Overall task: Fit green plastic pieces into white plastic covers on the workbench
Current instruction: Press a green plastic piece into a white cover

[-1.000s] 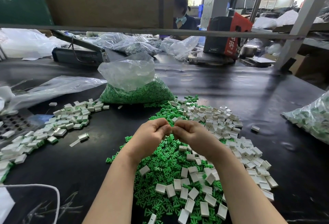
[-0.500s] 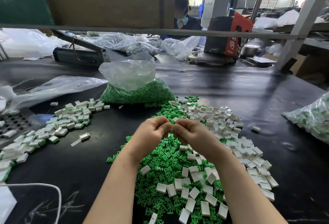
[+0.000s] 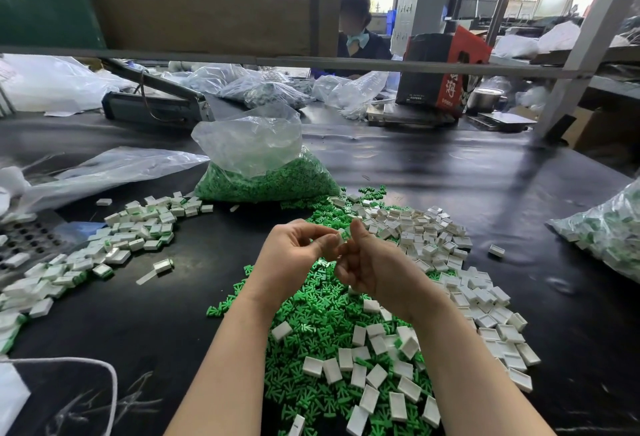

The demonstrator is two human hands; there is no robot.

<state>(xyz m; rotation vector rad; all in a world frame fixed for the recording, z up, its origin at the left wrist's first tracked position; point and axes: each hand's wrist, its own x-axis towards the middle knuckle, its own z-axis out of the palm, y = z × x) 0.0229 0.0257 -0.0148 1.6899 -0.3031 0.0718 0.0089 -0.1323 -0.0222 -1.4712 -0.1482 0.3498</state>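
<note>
Both hands (image 3: 341, 255) pinch one white cover (image 3: 344, 237) above green pieces (image 3: 311, 324).

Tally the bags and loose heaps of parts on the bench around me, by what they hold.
Bag of green pieces: 1
Bag of fitted white-and-green parts: 1
Loose heap of green pieces: 1
Loose heap of white covers: 1
Loose heap of fitted parts: 1
Total: 5

Black-covered desk (image 3: 450, 172) bearing a central heap of loose green pieces (image 3: 311, 324) mixed with white covers (image 3: 446, 252). A clear bag of green pieces (image 3: 266, 172) stands behind it. Assembled white-and-green units (image 3: 114, 245) lie at left, a bag of assembled units (image 3: 609, 227) at right.
</note>
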